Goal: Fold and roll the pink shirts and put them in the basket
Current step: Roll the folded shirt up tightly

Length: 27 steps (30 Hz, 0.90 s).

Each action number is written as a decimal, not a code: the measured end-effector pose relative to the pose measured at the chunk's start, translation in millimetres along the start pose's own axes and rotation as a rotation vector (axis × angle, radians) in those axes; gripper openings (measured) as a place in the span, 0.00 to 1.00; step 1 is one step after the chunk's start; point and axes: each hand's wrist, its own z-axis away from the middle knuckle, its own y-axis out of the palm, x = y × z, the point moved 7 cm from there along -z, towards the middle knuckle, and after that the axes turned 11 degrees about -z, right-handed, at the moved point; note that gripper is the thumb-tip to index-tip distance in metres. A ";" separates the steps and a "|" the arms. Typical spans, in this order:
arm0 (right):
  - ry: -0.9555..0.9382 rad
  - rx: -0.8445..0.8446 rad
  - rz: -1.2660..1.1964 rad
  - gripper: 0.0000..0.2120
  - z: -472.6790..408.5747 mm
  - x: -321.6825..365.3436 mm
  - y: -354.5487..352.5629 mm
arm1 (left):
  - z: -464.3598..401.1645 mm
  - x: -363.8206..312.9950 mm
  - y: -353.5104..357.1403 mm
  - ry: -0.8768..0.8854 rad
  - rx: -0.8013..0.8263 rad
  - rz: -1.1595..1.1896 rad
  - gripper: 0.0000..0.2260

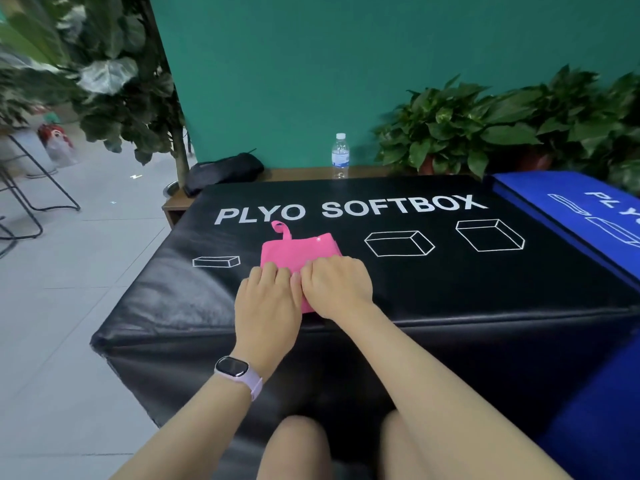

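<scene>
Hands side by side, touching: left hand (268, 299) and right hand (337, 284), fingers curled, grip the near edge of a folded bright pink fabric shirt (298, 252), which lies mid-top on a black padded vinyl plyo box (450, 282). Lilac-strapped smartwatch (235, 370) on left wrist.

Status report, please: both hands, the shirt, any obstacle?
Left hand, right hand: both grip folded pink fabric shirt. Shirt on black padded box. No basket visible. Nothing blocking.

Folded pink shirt (298, 252) on black box (450, 282)
</scene>
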 end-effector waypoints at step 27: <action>0.210 -0.133 -0.021 0.24 -29.9 -15.5 11.6 | -90.4 21.3 34.4 0.061 0.225 0.028 0.10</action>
